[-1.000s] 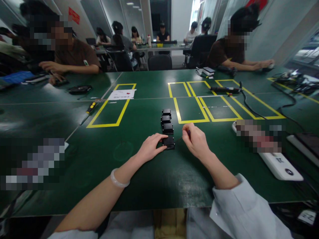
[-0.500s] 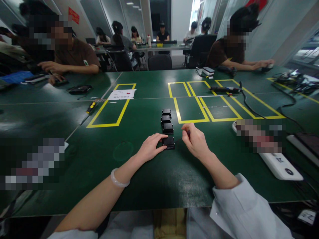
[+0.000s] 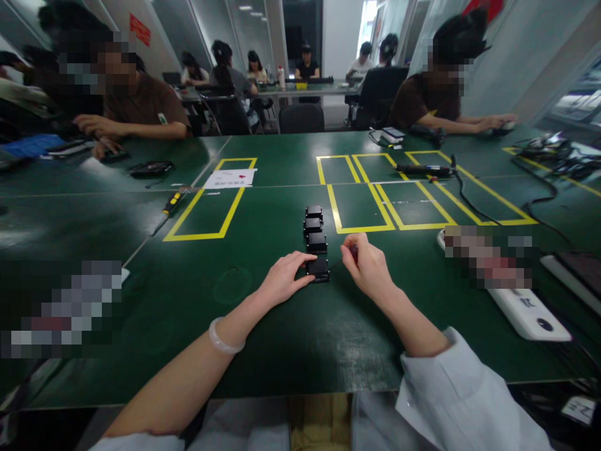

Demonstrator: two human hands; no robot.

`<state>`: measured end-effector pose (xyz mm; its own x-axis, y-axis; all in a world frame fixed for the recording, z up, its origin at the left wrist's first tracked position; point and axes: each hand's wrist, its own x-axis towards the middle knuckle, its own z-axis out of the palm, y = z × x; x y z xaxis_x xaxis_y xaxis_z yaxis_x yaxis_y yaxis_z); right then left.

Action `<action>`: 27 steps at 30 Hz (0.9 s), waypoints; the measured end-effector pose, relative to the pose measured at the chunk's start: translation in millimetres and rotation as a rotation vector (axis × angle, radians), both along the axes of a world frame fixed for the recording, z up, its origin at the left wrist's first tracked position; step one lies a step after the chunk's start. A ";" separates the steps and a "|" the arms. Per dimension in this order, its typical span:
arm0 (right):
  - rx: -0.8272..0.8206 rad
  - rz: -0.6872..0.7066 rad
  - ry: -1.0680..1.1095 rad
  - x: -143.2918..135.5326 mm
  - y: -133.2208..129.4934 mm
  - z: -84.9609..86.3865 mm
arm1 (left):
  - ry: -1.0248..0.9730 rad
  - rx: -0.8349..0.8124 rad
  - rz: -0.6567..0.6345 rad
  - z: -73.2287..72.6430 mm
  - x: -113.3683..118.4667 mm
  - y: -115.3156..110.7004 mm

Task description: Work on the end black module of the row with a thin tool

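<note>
Several small black box-shaped parts stand in a row on the green table, running away from me. The nearest black box (image 3: 318,269) is gripped at its left side by my left hand (image 3: 282,277), thumb at the near edge and fingers at the far edge. To the right of it, my right hand (image 3: 369,264) is closed around the dark handle of a screwdriver (image 3: 354,252). Its thin shaft slants down left, and the tip meets or nearly meets the box's right side. Behind lies another black box (image 3: 316,242), touched by neither hand.
Yellow tape frames (image 3: 360,229) mark the table beyond the row. A white paper (image 3: 231,178) and a yellow-black tool (image 3: 173,202) lie to the left. A black power screwdriver (image 3: 425,170) with a cable and a white device (image 3: 530,307) are on the right. Two co-workers sit across.
Almost nothing differs. My right hand's fingers have shifted slightly on the screwdriver handle; my left hand and the black boxes stay in place.
</note>
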<state>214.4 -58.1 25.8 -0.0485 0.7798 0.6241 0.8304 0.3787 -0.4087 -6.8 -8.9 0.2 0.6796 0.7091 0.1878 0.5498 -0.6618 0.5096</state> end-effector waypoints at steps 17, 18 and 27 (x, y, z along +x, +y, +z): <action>0.000 0.003 -0.004 0.7 -1.2 3.7 | 0.010 0.003 0.010 2.0 0.5 -1.2; -0.003 0.006 -0.001 0.6 -1.3 3.4 | 0.012 0.004 0.011 2.2 0.5 -1.4; 0.005 -0.001 -0.036 2.2 -0.9 3.3 | -0.007 0.019 0.000 0.3 0.9 0.1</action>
